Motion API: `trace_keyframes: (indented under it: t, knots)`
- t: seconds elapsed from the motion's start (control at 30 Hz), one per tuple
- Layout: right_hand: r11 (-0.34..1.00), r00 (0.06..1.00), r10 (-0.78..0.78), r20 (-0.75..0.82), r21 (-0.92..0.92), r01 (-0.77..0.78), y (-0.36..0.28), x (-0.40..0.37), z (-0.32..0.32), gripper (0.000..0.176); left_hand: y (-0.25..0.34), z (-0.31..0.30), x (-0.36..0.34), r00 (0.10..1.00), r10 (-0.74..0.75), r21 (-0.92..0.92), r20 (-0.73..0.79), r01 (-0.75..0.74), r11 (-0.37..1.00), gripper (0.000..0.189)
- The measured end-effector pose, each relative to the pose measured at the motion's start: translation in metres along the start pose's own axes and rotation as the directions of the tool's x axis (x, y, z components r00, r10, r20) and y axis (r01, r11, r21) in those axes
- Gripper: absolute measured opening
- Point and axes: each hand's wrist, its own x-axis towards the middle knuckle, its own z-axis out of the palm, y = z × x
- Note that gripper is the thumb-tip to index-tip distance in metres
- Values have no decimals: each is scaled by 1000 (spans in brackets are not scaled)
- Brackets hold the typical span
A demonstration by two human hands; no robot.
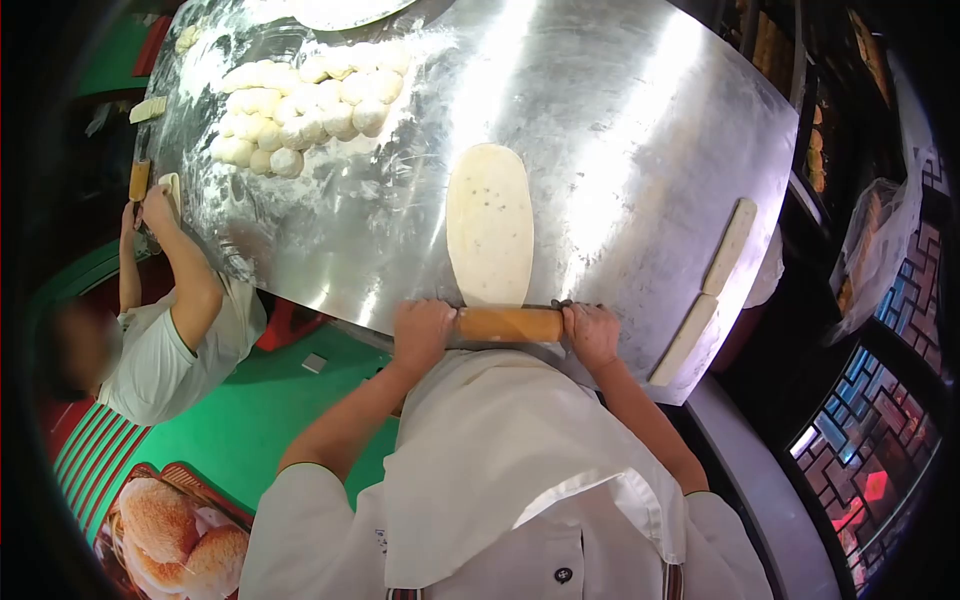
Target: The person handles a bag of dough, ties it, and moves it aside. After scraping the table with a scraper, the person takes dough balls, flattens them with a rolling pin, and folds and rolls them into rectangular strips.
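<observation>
A wooden rolling pin (511, 324) lies crosswise at the near edge of the metal table, over the near end of a flattened dough sheet (490, 222). The sheet is long and oval, pale, with small dark specks in its upper half. My left hand (424, 332) is closed around the pin's left handle. Around the right handle, my right hand (592, 334) is closed too. The near tip of the dough is hidden behind the pin and my apron (500, 440).
Several floured dough balls (300, 110) sit in rows at the upper left of the metal table (590, 120). Two long dough strips (707, 290) lie along the right edge. At the left, a co-worker (170, 330) handles dough beside another rolling pin (139, 182).
</observation>
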Motion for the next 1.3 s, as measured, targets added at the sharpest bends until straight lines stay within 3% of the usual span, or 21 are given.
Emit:
trace_keyframes:
  t: [0.03,0.07,0.13,0.17,0.2,0.23,0.27,0.3,0.33,0.37,0.43,0.47,0.53,0.6,0.73,0.93,1.13,1.3]
  knots:
    - [1000,1000,3,31,15,-3,1,-6,2,27,-1,1,-4,997,2,-43,75,1,999,23]
    - [1000,1000,-7,11,17,7,5,-10,4,27,-8,5,1,998,8,-30,57,-7,1000,23]
    - [974,970,222,98,-56,-217,17,-17,11,38,-30,8,27,994,97,-178,-58,-106,978,23]
    - [975,971,222,91,-50,-218,22,-19,13,38,-29,-4,51,985,-87,-359,-149,28,933,21]
    - [935,935,353,39,37,-354,31,-16,15,43,-22,-20,87,938,-279,-539,-207,128,832,21]
    - [870,877,480,3,127,-476,39,-13,14,49,-18,-34,116,906,-264,-508,-330,65,859,19]
    - [872,878,478,-6,126,-473,45,-6,10,49,-15,-43,146,859,-243,-470,-451,3,883,19]
    - [680,765,627,149,375,-630,50,4,5,51,-13,-49,173,867,-177,-413,-466,-36,910,17]
    - [395,631,696,343,550,-736,55,10,-2,54,-13,-50,195,874,-114,-357,-472,-71,931,16]
    - [398,630,699,337,549,-735,63,16,-7,54,-17,-46,217,884,-53,-295,-465,-99,950,16]
    - [-218,551,469,690,695,-685,72,21,-15,53,-16,-38,231,893,7,-235,-449,-126,964,16]
    - [-270,525,474,707,684,-678,69,23,-17,52,-12,-39,236,923,31,-155,-382,-97,983,16]
    - [-256,526,475,706,683,-684,65,24,-21,53,-7,-41,234,950,53,-75,-308,-79,994,16]
    - [-245,528,474,704,682,-689,62,26,-23,53,-5,-45,220,944,113,-316,-309,-214,924,16]
    - [-155,552,478,684,684,-713,61,27,-25,53,11,-33,152,863,333,-239,-380,-439,866,13]
    - [-134,522,508,685,662,-738,60,29,-25,50,14,-4,84,912,343,-338,-224,-402,851,15]
    - [-124,522,520,676,665,-737,60,28,-23,48,5,8,66,880,412,-274,-235,-467,841,20]
    - [-137,520,507,687,660,-739,62,29,-22,52,12,14,35,888,459,-94,-34,-460,883,13]
